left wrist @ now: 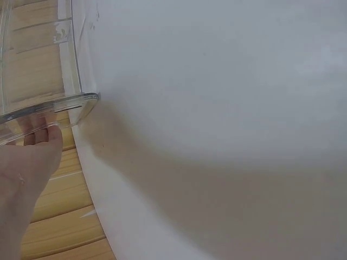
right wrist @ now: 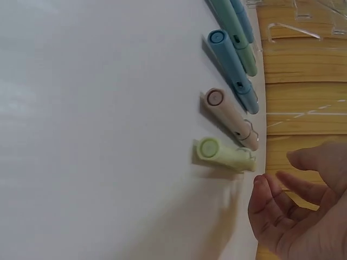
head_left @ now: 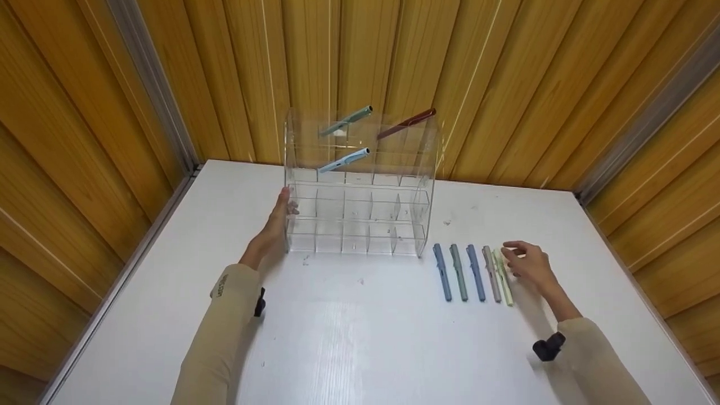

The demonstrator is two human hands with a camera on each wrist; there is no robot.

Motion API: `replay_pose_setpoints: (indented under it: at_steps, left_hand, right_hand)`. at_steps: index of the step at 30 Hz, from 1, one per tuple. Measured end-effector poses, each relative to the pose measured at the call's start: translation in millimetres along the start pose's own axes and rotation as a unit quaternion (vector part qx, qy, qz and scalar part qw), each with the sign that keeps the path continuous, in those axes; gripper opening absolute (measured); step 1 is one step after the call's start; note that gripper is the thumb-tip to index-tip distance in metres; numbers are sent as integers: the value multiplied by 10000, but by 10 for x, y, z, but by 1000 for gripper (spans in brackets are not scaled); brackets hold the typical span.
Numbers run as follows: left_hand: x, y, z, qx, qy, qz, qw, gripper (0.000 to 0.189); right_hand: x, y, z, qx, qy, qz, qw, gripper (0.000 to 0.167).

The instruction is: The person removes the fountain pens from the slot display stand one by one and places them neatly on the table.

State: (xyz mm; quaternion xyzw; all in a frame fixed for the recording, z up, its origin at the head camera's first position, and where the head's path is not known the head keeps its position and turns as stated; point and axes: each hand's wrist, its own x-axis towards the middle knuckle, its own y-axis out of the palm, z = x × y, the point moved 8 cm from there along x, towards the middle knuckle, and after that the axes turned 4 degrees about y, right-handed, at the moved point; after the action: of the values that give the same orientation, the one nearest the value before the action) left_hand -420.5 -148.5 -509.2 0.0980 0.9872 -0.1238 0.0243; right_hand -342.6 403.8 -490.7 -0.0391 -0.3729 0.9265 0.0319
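A clear acrylic pen rack (head_left: pixel 360 211) stands at the middle back of the white table, divided into small compartments. My left hand (head_left: pixel 274 222) grips its left side panel; the left wrist view shows the fingers (left wrist: pixel 40 127) through the clear plastic. My right hand (head_left: pixel 529 263) hovers by the cap end of a pale green pen (head_left: pixel 503 278), thumb and fingers apart and nothing between them. That pen ends a row with a pinkish-grey pen (head_left: pixel 491 274), a blue pen (head_left: pixel 476 273), a green pen (head_left: pixel 458 273) and another blue pen (head_left: pixel 442 273).
Three pens lean in the rack's upper tiers: a green pen (head_left: pixel 347 121), a dark red pen (head_left: pixel 406 124) and a light blue pen (head_left: pixel 344 160). Wood-look walls (head_left: pixel 365 56) enclose the back and sides of the white table (head_left: pixel 337 337).
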Motion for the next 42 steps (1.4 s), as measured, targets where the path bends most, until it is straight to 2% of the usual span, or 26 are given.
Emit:
replay_pose_setpoints:
  at_steps: [6,12,23,32,38,42]
  left_hand:
    - [26,-4,-22,27,79,-14,10000,79]
    - [14,-3,-27,-31,138,-32,9999,78]
    - [19,-18,-35,-214,104,-83,9997,86]
    - [19,-17,12,-140,48,-102,9998,85]
    - [28,-27,21,-193,-18,-86,9998,88]
    - [31,-27,7,-221,28,-102,9997,86]
  right_hand:
    - [86,-11,350,11,-413,-142,9990,40]
    - [149,86,717,184,-734,-56,9971,34]
    - [348,212,1406,70,-1519,176,9882,27]
    - [422,406,1847,513,-1471,492,9866,31]
    - [422,635,2234,913,-1525,830,9806,33]
    - [438,772,2485,1267,-1589,880,9752,32]
